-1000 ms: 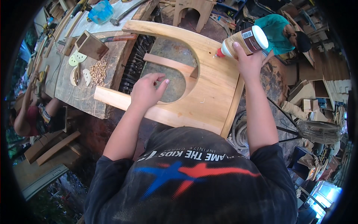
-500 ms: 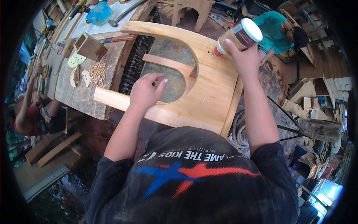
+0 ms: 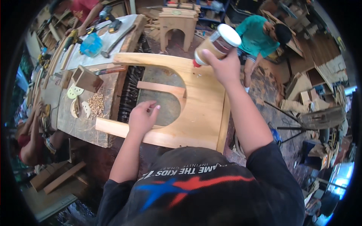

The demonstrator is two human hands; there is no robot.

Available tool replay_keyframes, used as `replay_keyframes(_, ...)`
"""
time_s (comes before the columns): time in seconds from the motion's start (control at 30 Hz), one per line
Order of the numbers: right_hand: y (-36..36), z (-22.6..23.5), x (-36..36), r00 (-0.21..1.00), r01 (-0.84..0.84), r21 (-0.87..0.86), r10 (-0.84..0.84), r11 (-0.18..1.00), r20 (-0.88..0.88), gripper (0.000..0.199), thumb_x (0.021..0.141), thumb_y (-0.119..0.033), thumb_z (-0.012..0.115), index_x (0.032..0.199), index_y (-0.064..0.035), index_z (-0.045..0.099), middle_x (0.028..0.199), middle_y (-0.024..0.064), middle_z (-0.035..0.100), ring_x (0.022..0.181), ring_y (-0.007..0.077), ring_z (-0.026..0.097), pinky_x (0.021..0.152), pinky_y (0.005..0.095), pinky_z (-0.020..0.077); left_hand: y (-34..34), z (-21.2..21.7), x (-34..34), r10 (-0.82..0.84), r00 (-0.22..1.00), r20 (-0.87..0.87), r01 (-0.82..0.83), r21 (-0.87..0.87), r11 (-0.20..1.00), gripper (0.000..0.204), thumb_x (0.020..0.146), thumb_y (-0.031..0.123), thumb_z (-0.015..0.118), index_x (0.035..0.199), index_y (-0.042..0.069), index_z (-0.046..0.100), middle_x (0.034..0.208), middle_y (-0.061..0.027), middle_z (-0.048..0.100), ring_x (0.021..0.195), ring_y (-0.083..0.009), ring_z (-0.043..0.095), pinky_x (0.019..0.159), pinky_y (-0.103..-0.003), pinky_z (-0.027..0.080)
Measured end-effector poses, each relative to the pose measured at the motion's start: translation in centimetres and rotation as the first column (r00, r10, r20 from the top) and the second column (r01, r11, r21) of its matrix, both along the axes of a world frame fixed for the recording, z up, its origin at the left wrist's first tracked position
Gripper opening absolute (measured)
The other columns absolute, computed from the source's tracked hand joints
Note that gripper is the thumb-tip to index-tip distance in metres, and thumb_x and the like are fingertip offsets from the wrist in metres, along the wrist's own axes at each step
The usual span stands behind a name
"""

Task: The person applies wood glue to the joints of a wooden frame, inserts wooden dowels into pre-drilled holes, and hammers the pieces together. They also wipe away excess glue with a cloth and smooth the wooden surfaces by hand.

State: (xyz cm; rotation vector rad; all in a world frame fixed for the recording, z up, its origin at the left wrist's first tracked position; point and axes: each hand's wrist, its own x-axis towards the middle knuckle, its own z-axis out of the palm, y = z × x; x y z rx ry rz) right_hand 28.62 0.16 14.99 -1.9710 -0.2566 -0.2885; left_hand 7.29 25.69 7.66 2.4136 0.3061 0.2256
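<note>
My right hand [image 3: 226, 69] is wrapped round a glue bottle [image 3: 215, 46] with a white base and a brown and white label. The bottle is tipped upside down, its red nozzle [image 3: 196, 63] just over the far part of a wooden panel [image 3: 203, 109]. Small holes and a whitish spot show on the wood near the nozzle. A wide U-shaped cutout opens the panel toward the left. My left hand [image 3: 141, 118] hovers at the cutout's near arm, fingers curled toward the thumb; whatever they may hold is hidden. Inside the cutout a wooden bar [image 3: 160, 87] is visible.
On the workbench [image 3: 68, 128] at left lie a heap of short dowels [image 3: 96, 104], sanding discs [image 3: 74, 91], an open wooden box [image 3: 87, 79], a hammer [image 3: 117, 42] and a blue container [image 3: 90, 45]. A co-worker in green [image 3: 258, 35] sits beyond the panel; others work at left.
The bottle has lifted off the panel's holes and shifted slightly left with my right hand. My view has tilted up, bringing another person into sight at the far left.
</note>
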Motion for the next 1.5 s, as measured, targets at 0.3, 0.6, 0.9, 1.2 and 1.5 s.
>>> replay_keyframes(0.3, -0.3, -1.2, 0.6, 0.999, -0.021, -0.081, 0.018, 0.997, -0.027, 0.077, 0.079, -0.038, 0.091, 0.133, 0.0038, 0.055, 0.126, 0.0186, 0.071, 0.116, 0.029, 0.071, 0.101, 0.0399, 0.0545, 0.1, 0.8, -0.2, 0.032, 0.999, -0.013, -0.032, 0.01, 0.999, 0.031, 0.092, 0.03, 0.077, 0.112, 0.007, 0.077, 0.1, -0.0124, 0.076, 0.081, -0.029, 0.073, 0.076, -0.04, 0.059)
replay_keyframes(0.6, 0.1, -2.3, 0.8, 0.998, -0.032, -0.151, 0.039, 0.988, 0.042, 0.073, 0.083, -0.039, 0.089, 0.132, 0.004, 0.056, 0.126, 0.0197, 0.072, 0.115, 0.0284, 0.071, 0.1, 0.0393, 0.0548, 0.1, 0.9, 0.1, 0.032, 0.999, -0.017, -0.031, 0.039, 0.999, 0.028, 0.091, 0.023, 0.077, 0.111, 0.003, 0.077, 0.096, -0.0145, 0.076, 0.082, -0.0274, 0.073, 0.077, -0.038, 0.059)
replay_keyframes(0.9, 0.9, -1.3, 0.0, 0.999, -0.035, -0.154, 0.04, 0.987, 0.03, 0.07, 0.084, -0.038, 0.087, 0.132, 0.003, 0.056, 0.123, 0.0204, 0.073, 0.114, 0.0301, 0.072, 0.099, 0.0396, 0.0549, 0.3, 0.5, 0.0, 0.027, 1.0, -0.003, -0.027, -0.002, 1.0, 0.031, 0.093, 0.032, 0.075, 0.111, 0.007, 0.077, 0.1, -0.0133, 0.076, 0.084, -0.0295, 0.073, 0.077, -0.041, 0.059)
replay_keyframes(1.2, 1.5, -1.9, -0.2, 0.994, 0.03, -0.13, -0.016, 0.991, 0.104, 0.073, 0.082, -0.036, 0.088, 0.132, 0.0054, 0.054, 0.124, 0.0225, 0.071, 0.117, 0.0347, 0.069, 0.101, 0.0432, 0.0525, 0.2, 0.8, -0.3, 0.035, 0.999, 0.016, -0.035, -0.001, 0.999, 0.03, 0.092, 0.031, 0.076, 0.11, 0.007, 0.078, 0.099, -0.0127, 0.076, 0.082, -0.0284, 0.073, 0.075, -0.04, 0.059)
replay_keyframes(1.5, 2.2, -1.9, -0.3, 0.994, 0.066, -0.134, -0.052, 0.989, 0.101, 0.074, 0.081, -0.038, 0.088, 0.126, 0.0076, 0.052, 0.122, 0.0263, 0.067, 0.118, 0.0404, 0.064, 0.102, 0.0478, 0.0498, 0.3, 0.3, -0.3, 0.037, 0.997, 0.067, -0.035, -0.023, 0.999, 0.028, 0.091, 0.029, 0.078, 0.108, 0.007, 0.078, 0.097, -0.0127, 0.076, 0.08, -0.0275, 0.073, 0.073, -0.039, 0.059)
